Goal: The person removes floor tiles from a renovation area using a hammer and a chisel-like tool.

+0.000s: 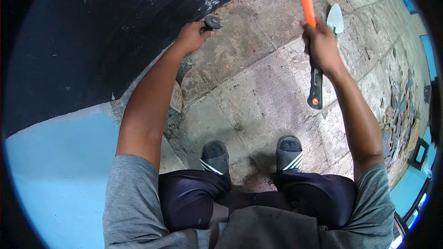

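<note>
Beside the foot of the black wall, my left hand (pixel 191 38) is closed around a chisel (pixel 212 22). Its round, dark guard faces up toward me, and the blade is hidden from view. My right hand (pixel 323 48) grips the middle of a hammer (pixel 315 85) with a black and orange handle. The hammer's head is raised toward the top of the view and blurred by motion, apart from the chisel. A trowel (pixel 335 18) with a pale pointed blade lies on the floor just beyond my right hand.
A black-painted wall (pixel 92 32) with scraped white patches rises on the left, light blue (pixel 60 170) lower down. Worn floor tiles (pixel 258 92) spread before my sandalled feet (pixel 215 157). Broken fragments (pixel 399 110) are heaped at the right. Loose tile pieces (pixel 177 97) lie under my left forearm.
</note>
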Demonstrator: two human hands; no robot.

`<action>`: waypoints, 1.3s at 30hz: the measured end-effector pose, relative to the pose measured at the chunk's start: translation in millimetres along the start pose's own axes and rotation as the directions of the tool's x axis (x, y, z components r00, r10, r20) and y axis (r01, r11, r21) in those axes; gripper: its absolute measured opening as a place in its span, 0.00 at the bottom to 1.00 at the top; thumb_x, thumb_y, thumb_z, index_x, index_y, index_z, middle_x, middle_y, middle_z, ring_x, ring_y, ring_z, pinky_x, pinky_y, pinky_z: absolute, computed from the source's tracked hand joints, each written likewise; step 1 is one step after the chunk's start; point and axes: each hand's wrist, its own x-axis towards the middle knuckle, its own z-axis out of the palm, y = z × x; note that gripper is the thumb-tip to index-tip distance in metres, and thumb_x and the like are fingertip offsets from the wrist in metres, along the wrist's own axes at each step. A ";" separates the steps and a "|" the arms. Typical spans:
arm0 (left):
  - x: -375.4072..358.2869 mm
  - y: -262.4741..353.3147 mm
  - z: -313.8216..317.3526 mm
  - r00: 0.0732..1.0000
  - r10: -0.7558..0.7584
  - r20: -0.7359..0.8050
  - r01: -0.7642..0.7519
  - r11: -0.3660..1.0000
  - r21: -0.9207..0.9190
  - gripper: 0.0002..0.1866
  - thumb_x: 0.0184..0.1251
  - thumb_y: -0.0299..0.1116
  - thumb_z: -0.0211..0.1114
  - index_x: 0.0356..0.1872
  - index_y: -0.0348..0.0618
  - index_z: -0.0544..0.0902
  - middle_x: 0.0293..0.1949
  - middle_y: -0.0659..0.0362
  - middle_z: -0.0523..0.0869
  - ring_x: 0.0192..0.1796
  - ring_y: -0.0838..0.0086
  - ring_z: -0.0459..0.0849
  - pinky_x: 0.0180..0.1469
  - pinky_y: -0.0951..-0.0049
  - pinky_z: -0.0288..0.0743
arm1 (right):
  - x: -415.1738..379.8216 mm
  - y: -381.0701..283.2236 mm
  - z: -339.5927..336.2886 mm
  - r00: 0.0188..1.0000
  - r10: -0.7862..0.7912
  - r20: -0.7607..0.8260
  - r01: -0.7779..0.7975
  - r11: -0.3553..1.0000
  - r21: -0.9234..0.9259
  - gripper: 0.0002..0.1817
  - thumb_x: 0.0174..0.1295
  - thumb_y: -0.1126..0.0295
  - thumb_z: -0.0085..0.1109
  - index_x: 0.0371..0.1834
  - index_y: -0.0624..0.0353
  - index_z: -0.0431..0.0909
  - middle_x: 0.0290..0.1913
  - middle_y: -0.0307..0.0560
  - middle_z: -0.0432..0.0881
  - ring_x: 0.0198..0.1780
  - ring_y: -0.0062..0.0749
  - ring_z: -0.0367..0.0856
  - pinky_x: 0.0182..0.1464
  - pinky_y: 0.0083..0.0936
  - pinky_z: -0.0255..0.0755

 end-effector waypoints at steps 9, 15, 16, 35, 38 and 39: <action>-1.3 6.9 6.0 0.997 -0.017 0.075 0.012 0.997 0.074 0.22 0.69 0.45 0.74 0.57 0.42 0.88 0.49 0.48 0.91 0.51 0.57 0.90 0.54 0.57 0.80 | -10.1 52.9 111.6 0.961 -0.269 0.057 0.274 0.920 -0.281 0.16 0.74 0.64 0.53 0.49 0.69 0.76 0.38 0.71 0.84 0.44 0.65 0.85 0.50 0.53 0.75; -2.6 6.8 2.6 0.999 0.015 0.047 -0.016 1.000 0.009 0.21 0.69 0.44 0.74 0.57 0.43 0.88 0.52 0.48 0.90 0.54 0.55 0.88 0.57 0.55 0.79 | -0.1 75.7 85.8 0.955 0.047 0.291 0.040 0.957 -0.286 0.20 0.72 0.59 0.57 0.45 0.71 0.80 0.37 0.71 0.85 0.44 0.65 0.85 0.50 0.50 0.75; -3.1 6.4 2.4 0.999 0.032 0.033 -0.033 0.999 0.030 0.21 0.69 0.43 0.74 0.57 0.42 0.87 0.50 0.48 0.91 0.52 0.57 0.89 0.55 0.57 0.80 | -1.5 81.2 81.4 0.957 0.049 0.285 0.035 0.959 -0.283 0.20 0.73 0.58 0.57 0.45 0.71 0.80 0.35 0.69 0.84 0.42 0.63 0.86 0.49 0.49 0.75; -9.0 24.3 20.6 0.988 0.086 0.129 -0.101 0.988 0.113 0.23 0.66 0.45 0.76 0.55 0.41 0.89 0.48 0.47 0.91 0.51 0.55 0.90 0.56 0.58 0.79 | -9.0 -2.4 5.3 0.992 -0.095 -0.079 0.095 0.995 -0.007 0.15 0.78 0.59 0.56 0.42 0.61 0.76 0.25 0.35 0.74 0.23 0.21 0.72 0.26 0.26 0.70; -3.3 15.5 23.1 0.990 0.102 0.095 -0.107 0.993 0.052 0.23 0.63 0.46 0.77 0.52 0.41 0.89 0.46 0.46 0.91 0.51 0.49 0.88 0.55 0.55 0.80 | 4.7 -24.9 -1.9 0.933 -0.216 -0.288 0.264 0.955 0.138 0.15 0.79 0.58 0.56 0.41 0.59 0.73 0.23 0.34 0.72 0.22 0.18 0.71 0.26 0.23 0.68; -2.8 15.4 21.4 0.992 0.082 0.097 -0.086 0.995 0.043 0.23 0.63 0.46 0.77 0.52 0.41 0.89 0.47 0.45 0.91 0.51 0.50 0.88 0.55 0.55 0.80 | 7.6 -26.4 -0.3 0.905 -0.259 -0.339 0.328 0.930 0.167 0.14 0.79 0.59 0.56 0.41 0.58 0.72 0.23 0.34 0.72 0.22 0.16 0.70 0.26 0.23 0.68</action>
